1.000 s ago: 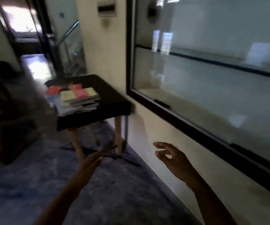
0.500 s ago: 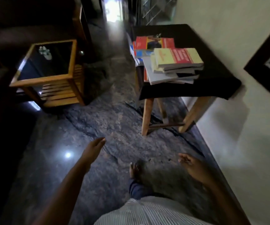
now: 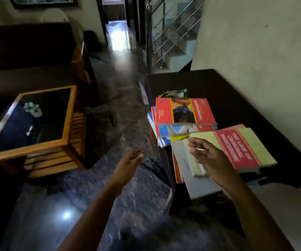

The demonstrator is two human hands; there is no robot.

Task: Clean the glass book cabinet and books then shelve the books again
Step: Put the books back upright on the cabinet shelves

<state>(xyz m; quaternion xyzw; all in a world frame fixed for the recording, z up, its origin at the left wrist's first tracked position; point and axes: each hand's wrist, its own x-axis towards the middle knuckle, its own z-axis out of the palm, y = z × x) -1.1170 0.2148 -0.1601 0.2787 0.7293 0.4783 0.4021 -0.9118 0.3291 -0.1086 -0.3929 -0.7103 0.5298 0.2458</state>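
Red-and-yellow book (image 3: pixel 236 147) at the desk's (image 3: pixel 245 98) near edge was judged light, floppy, best gripped spine-side by the right hand (image 3: pixel 209 158), fingers (image 3: pixel 195 142) loosely spread, empty.

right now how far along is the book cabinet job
Done: the books sit in two loose stacks on the dark table. In hand: nothing yet; the right hand reaches over the nearer stack, the left hand is open above the floor. Left: pick up and shelve every book. The cabinet is out of view, so its cleaning can't be judged.
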